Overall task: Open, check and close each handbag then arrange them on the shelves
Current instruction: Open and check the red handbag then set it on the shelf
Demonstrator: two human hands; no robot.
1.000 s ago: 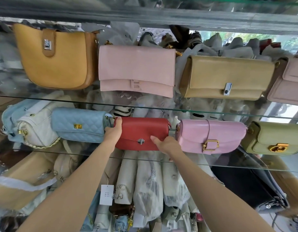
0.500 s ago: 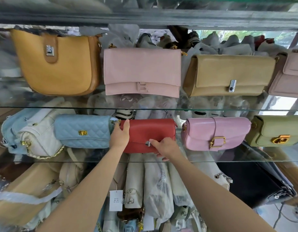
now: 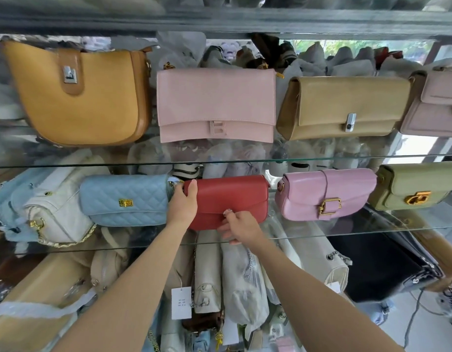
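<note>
The red bag point(image 3: 227, 200) stands on the glass shelf point(image 3: 372, 231), right of the blue bag point(image 3: 124, 199). Left hand point(image 3: 182, 204) grips its end; right hand point(image 3: 241, 226) pinches the clasp point(image 3: 228, 212). It looks light, semi-stiff, smooth; best held by its ends.

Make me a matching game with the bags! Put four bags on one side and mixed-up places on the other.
Bags:
1. red bag
2. light blue quilted bag
3. pale pink flap bag
4. olive green bag

Places:
A. top shelf, middle
B. between the two hands
C. middle shelf, far right
D. middle shelf, just left of the red one

Pairs: 1-B, 2-D, 3-A, 4-C
</note>
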